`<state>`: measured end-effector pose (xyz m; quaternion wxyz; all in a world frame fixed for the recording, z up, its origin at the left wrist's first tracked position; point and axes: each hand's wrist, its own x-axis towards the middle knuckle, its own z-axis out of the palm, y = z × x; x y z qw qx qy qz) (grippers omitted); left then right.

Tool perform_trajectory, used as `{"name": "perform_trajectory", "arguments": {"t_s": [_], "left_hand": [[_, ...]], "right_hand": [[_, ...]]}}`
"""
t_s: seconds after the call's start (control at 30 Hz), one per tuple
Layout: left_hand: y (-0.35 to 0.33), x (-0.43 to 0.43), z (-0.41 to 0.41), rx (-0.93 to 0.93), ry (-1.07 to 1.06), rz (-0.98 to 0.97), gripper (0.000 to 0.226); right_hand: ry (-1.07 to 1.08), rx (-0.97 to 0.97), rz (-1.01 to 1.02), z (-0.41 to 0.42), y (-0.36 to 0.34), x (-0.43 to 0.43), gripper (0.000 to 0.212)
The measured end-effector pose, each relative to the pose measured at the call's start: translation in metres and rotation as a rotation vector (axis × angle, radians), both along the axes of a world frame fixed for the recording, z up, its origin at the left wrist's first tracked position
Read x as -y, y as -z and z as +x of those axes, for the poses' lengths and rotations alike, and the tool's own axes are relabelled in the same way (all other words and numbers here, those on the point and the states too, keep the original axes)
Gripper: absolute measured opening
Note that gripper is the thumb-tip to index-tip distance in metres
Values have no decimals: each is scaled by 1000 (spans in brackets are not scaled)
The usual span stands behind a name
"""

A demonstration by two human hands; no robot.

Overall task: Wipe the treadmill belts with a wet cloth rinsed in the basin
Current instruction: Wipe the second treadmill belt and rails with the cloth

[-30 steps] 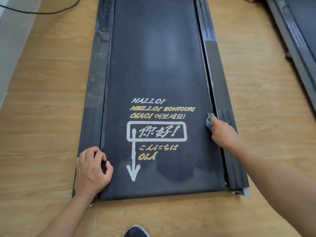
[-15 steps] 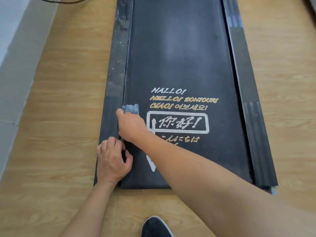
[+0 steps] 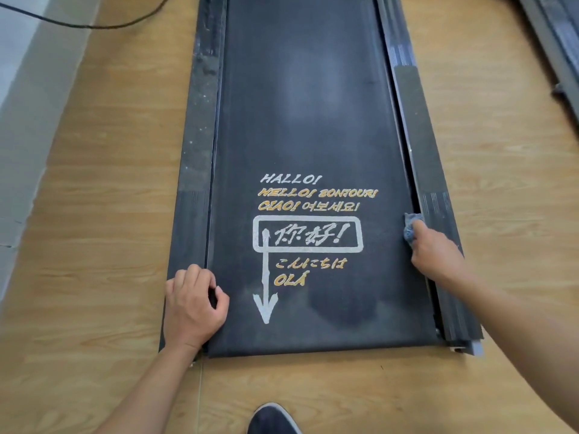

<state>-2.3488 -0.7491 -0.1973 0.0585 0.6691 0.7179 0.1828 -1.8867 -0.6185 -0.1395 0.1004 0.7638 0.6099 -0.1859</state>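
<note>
— Two hands on the belt (image 3: 307, 120). Where's the cloth (image 3: 410, 228)?
— At the belt's right edge, level with the white box (image 3: 308, 234) printed on it. The right hand (image 3: 435, 255) holds it bunched under curled fingers, with a blue-grey wad poking out past the knuckles.
— And the left hand (image 3: 192, 308)?
— By the belt's near left corner, fingers curled and thumb on the belt, pinching its edge beside the left rail (image 3: 194, 151).
— Any damp marks?
— One darker patch on the belt, nearer than the box.

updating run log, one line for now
step: wiping | right hand: cloth on belt right edge | left hand: grips belt left edge
</note>
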Motion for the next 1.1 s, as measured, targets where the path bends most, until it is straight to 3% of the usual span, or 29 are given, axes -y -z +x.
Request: {"name": "perform_trajectory", "arguments": {"t_s": [0.13, 0.33, 0.43, 0.5, 0.63, 0.83, 0.97, 1.1], "left_hand": [[1, 0, -1, 18, 19, 3, 13], [0, -1, -2, 27, 49, 18, 19], [0, -1, -4, 25, 68, 12, 17], [1, -1, -5, 17, 76, 9, 16], [2, 0, -6, -17, 71, 23, 18], [7, 4, -5, -14, 62, 33, 19], [2, -4, -1, 26, 67, 32, 18], [-2, -1, -3, 44, 59, 4, 19]], "right_hand": [[21, -137, 119, -59, 7, 4, 13], [-426, -342, 128, -283, 19, -18, 24], [-608, -294, 55, -370, 16, -23, 30], [-661, -245, 62, -386, 15, -23, 29], [-687, -235, 53, -330, 13, -16, 45], [-294, -211, 20, -142, 14, -8, 55], [-29, -39, 24, -20, 6, 5, 26], [34, 25, 25, -6, 13, 21, 17]]}}
